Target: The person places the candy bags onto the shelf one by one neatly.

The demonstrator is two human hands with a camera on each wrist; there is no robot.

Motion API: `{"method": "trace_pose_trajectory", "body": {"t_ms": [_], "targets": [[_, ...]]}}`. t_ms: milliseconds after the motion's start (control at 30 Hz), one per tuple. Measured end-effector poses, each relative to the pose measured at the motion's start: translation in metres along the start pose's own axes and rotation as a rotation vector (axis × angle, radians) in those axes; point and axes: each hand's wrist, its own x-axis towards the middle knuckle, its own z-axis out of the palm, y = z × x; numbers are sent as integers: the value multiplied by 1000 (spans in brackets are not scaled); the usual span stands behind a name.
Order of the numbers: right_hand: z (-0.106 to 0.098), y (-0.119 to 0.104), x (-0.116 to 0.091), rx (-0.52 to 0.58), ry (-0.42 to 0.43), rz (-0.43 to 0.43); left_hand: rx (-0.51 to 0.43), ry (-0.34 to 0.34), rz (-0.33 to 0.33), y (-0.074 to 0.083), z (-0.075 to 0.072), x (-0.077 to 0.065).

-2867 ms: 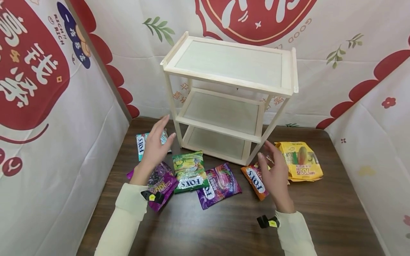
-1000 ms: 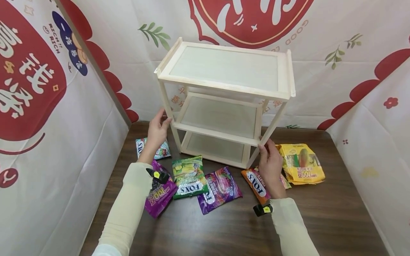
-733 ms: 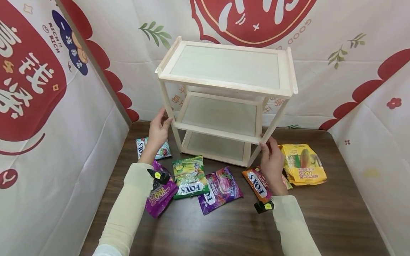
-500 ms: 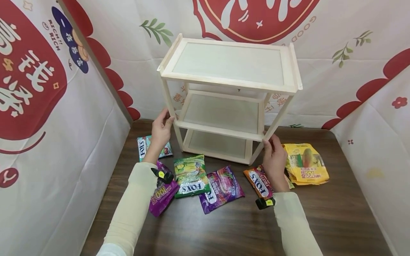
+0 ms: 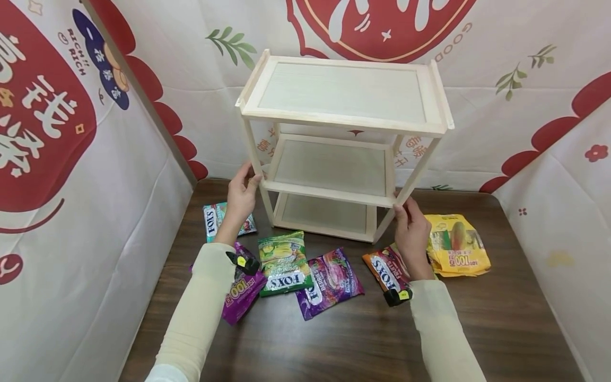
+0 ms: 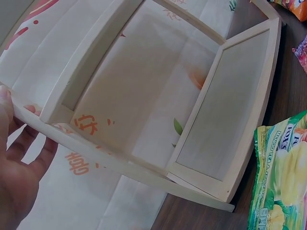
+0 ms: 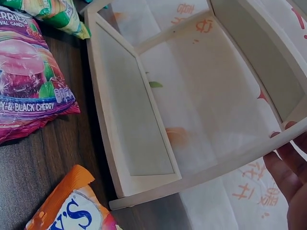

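Observation:
A pale wooden three-tier shelf rack [image 5: 340,91] stands upright toward the back of the table. My left hand [image 5: 241,196] grips its front left post near the middle tier, with fingers curled around the wood in the left wrist view. On the opposite side, my right hand [image 5: 413,233] holds the front right post at about the same height, fingers around it in the right wrist view. In front lie a green Fox's candy bag [image 5: 285,262] and a purple Fox's candy bag [image 5: 330,281]. An orange Fox's bag [image 5: 384,268] lies partly below my right wrist.
A light blue Fox's bag [image 5: 210,223] and a purple Lot 100 bag [image 5: 241,297] lie by my left forearm. Yellow Lot 100 packaging [image 5: 458,246] sits right of the rack. Printed cloth walls [image 5: 539,132] enclose the dark wooden table [image 5: 305,345].
Both hands have come from beside the rack onto its posts. Over the last second the rack's right end has shifted slightly back and right, my right hand moving with it.

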Motion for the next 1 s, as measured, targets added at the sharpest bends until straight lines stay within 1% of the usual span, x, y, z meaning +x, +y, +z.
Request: {"method": "trace_pose_trajectory", "body": {"t_ms": [300,433,600,800,1000], "targets": [[3,5,8,20,19,-24,42,23,-28,2,2,-3],[2,8,11,23,20,-19,84,32,-8,5,6,-3],[2,13,14,47,18,-24,137,61,21,8,10,-5],[3,17,17,72,33,-35,139,75,23,6,12,-5],[4,21,21,87,13,-55,115,74,44,4,14,-4]]}}
